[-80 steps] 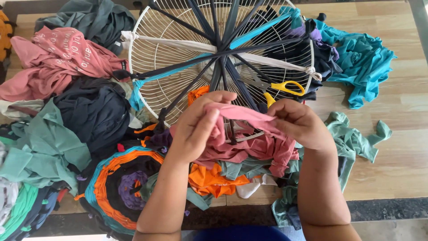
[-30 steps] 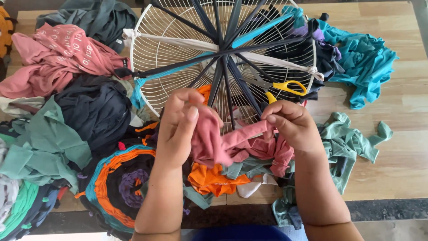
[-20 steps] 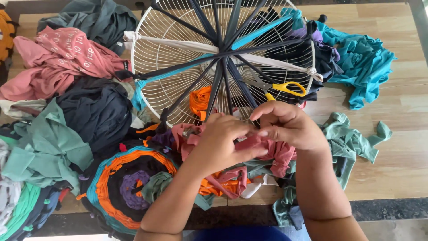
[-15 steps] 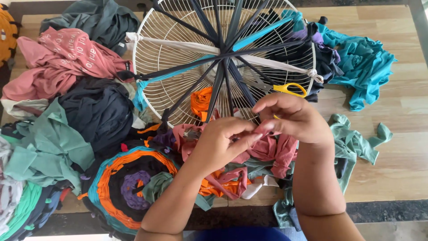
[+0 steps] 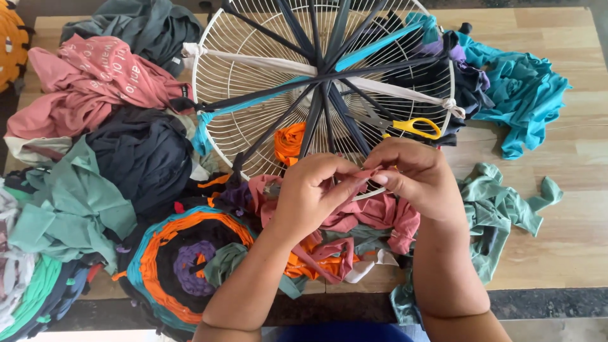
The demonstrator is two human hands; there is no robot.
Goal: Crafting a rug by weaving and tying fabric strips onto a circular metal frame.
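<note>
Pinching with both hands: my left hand (image 5: 313,196) and right hand (image 5: 418,174) meet fingertip to fingertip over the near rim of the white wire fan guard (image 5: 253,63), each closed on the same end of a pink fabric strip (image 5: 373,212). The rest of that strip hangs down between my wrists onto a heap of pink and orange scraps on the wooden counter (image 5: 570,209). Dark and teal fabric strips are stretched like spokes across the guard, knotted at its rim. Yellow-handled scissors (image 5: 405,125) lie on the guard just beyond my right hand, not touched. An orange scrap (image 5: 289,140) sits on the guard near my left fingers. A round woven mat (image 5: 183,259) in teal, orange, black and purple lies left of my left forearm. A pale green rag (image 5: 506,209) lies right of my right wrist; a teal garment (image 5: 519,88) is at far right, and pink, black and green garments are piled at left.
</note>
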